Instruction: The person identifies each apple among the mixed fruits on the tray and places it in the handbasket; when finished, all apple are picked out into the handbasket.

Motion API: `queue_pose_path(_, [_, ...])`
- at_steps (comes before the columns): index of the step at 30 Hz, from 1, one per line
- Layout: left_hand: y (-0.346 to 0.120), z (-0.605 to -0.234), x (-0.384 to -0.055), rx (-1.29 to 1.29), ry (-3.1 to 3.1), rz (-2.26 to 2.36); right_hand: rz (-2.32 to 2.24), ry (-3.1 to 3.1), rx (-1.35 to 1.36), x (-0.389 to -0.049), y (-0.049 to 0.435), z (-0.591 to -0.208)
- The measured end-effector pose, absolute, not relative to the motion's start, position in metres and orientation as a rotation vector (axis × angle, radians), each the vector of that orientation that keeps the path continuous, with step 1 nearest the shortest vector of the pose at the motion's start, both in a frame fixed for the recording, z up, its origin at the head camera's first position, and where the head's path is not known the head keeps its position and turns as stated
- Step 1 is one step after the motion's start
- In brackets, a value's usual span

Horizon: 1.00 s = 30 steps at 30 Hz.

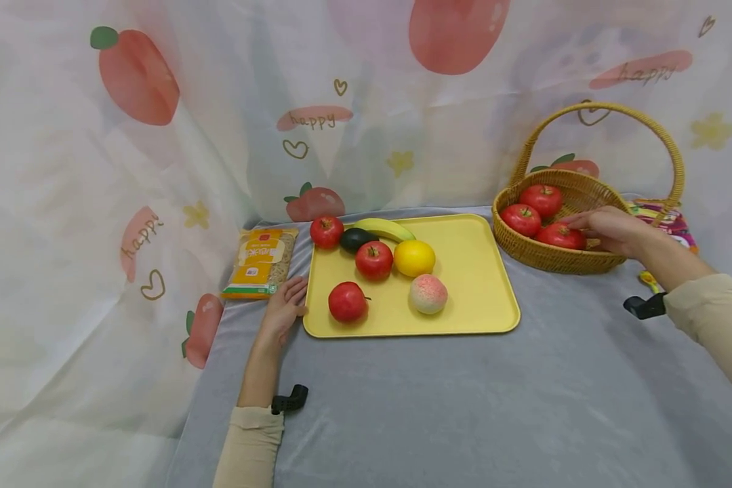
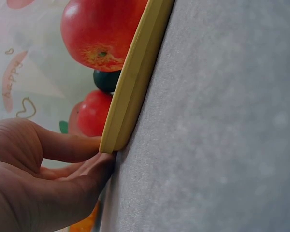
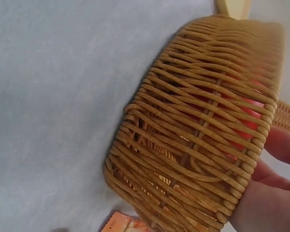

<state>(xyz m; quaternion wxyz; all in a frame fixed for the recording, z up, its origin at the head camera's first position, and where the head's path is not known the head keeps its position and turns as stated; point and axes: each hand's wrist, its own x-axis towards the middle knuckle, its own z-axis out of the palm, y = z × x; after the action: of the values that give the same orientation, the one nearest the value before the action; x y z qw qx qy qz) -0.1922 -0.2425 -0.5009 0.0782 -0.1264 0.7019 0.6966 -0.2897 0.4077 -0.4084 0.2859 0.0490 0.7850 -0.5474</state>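
Note:
At the left edge of the yellow tray [image 1: 463, 315], my left hand [image 1: 285, 306] pinches the rim, thumb above and fingers below in the left wrist view. On the tray lie a red apple [image 1: 348, 302], two red pomegranates [image 1: 374, 261], a dark oval fruit [image 1: 358, 240], a banana [image 1: 385, 229], a yellow fruit [image 1: 415, 258] and a peach [image 1: 428, 294]. My right hand [image 1: 613, 229] reaches into the wicker basket [image 1: 539, 257] and grips a red pomegranate [image 1: 560, 236]. Two more pomegranates [image 1: 521, 220] sit beside it. In the right wrist view the basket wall [image 3: 198, 111] hides most of the grip.
A yellow bag of grain [image 1: 259, 264] lies left of the tray. Behind the basket, a colourful packet [image 1: 677, 227] shows partly. The basket's tall handle [image 1: 610, 107] arches above it. A printed curtain [image 1: 372, 156] hangs behind the grey cloth [image 1: 439, 407].

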Motion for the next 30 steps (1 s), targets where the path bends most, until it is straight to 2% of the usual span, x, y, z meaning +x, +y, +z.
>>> queue_pose_path(14, [-0.240,-0.501,-0.192,-0.376,2.086,2.108,-1.592,2.096,0.111,-0.287,0.403,-0.398])
queue_pose_path(24, [-0.242,-0.502,-0.193,-0.399,2.077,2.106,-2.037,1.791,0.212,-0.281,0.386,-0.380])
queue_pose_path(30, [-0.242,-0.502,-0.193,-0.396,2.083,2.101,-2.156,1.632,0.202,-0.278,0.376,-0.377])
